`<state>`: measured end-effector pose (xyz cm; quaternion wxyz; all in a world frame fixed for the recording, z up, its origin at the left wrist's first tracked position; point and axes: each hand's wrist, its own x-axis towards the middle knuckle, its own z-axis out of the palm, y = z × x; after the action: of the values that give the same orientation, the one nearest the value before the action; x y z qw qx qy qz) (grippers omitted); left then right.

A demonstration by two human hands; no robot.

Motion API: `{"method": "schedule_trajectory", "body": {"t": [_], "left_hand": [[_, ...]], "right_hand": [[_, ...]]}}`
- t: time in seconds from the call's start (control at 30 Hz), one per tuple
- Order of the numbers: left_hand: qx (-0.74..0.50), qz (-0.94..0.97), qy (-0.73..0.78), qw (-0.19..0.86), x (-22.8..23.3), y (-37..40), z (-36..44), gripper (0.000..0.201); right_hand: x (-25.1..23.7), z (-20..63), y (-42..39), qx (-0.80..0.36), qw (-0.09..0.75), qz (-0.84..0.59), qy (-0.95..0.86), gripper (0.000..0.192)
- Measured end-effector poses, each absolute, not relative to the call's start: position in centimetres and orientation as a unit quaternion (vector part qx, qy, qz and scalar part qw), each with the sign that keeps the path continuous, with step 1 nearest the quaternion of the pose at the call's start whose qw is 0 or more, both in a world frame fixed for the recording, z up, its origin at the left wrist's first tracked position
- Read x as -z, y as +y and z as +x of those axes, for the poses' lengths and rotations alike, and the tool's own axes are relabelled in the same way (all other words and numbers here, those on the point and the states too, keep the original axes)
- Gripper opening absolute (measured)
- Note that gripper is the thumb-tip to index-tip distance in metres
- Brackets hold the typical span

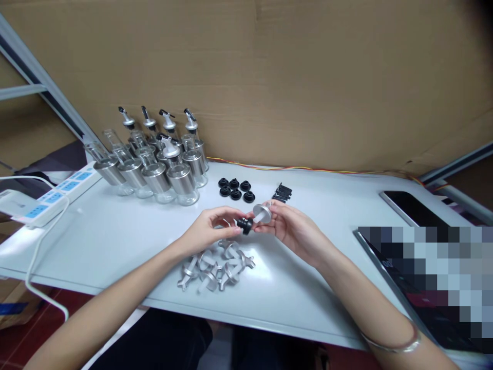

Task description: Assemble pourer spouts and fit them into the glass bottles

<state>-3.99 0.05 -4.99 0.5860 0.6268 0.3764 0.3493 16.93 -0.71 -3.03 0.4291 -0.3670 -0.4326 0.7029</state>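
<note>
Between thumb and fingers, my left hand (217, 226) pinches a black ribbed stopper (245, 225). My right hand (288, 223) grips a silver pourer spout (262, 213), its pale stem pointing at the stopper; whether the two touch I cannot tell. Just below my hands lies a loose pile of similar silver pourer spouts (208, 277). Several black stoppers (235, 194) sit in two rows beyond my hands. A cluster of small black caps (282, 192) lies behind my right hand.
Glass bottles with steel sleeves (156, 180) stand in rows at the back left, some topped with pourers. A power strip (57, 195) with a white cable is on the left. A phone (414, 208) and a pixelated screen device (423, 288) lie right. Cardboard (269, 87) backs the table.
</note>
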Motion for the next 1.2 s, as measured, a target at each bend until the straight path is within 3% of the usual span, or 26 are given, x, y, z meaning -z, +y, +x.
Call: {"method": "schedule_trajectory", "body": {"t": [0.67,1.2], "left_hand": [[-0.394,0.536,0.392,0.635,4.8,0.14,-3.8,0.024],[-0.401,0.52,0.412,0.632,4.72,0.03,-3.79,0.029]], "right_hand": [[3.05,16.88,-0.92,-0.573,0.49,-0.412,-0.512,0.027],[3.24,16.86,-1.14,-0.491,0.401,-0.423,-0.647,0.022]]}}
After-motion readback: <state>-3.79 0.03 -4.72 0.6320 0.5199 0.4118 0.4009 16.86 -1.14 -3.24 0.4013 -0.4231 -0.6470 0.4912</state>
